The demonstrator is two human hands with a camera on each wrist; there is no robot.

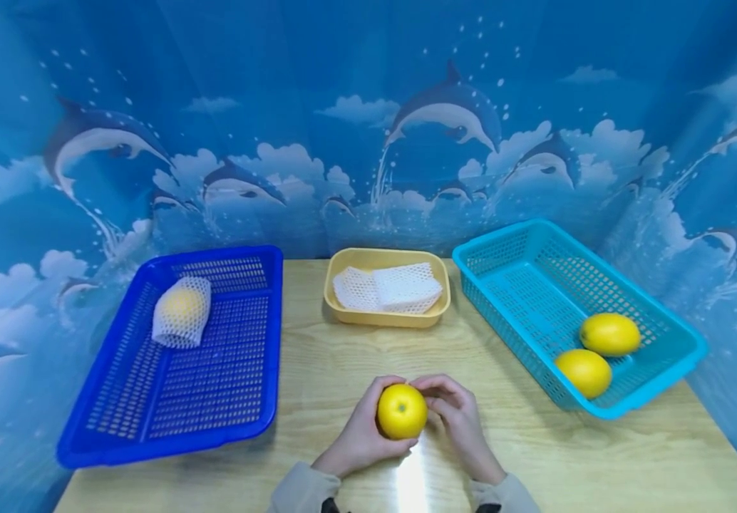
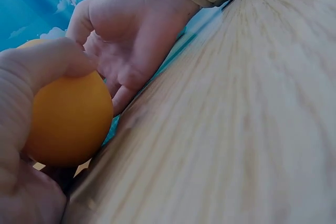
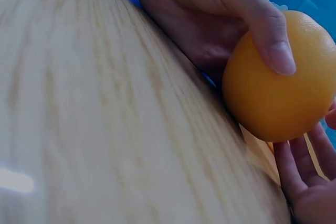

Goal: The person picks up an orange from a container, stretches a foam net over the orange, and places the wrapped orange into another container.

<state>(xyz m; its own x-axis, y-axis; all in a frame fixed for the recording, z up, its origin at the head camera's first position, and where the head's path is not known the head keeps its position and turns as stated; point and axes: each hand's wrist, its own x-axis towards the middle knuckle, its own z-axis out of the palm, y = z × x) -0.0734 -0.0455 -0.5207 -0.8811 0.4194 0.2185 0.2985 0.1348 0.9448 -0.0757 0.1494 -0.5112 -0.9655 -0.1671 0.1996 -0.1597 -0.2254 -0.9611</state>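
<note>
Fruit (image 1: 402, 411) clamped: left fingers (image 3: 274, 40) | apart: right fingers (image 3: 289, 171) | head view only: 1 netted fruit (image 1: 180, 311)

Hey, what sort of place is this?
Probably a screened-off tabletop workstation: a dolphin-print backdrop stands behind the wood-grain table, which bears a blue plastic basket and a yellow tray of foam nets.

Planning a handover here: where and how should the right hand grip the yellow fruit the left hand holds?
Probably around the right flank of the yellow fruit, the right hand coming from the person's right. The left hand curls round the left side, leaving that flank mostly bare; its roundness should suit a cupped grip.
</note>
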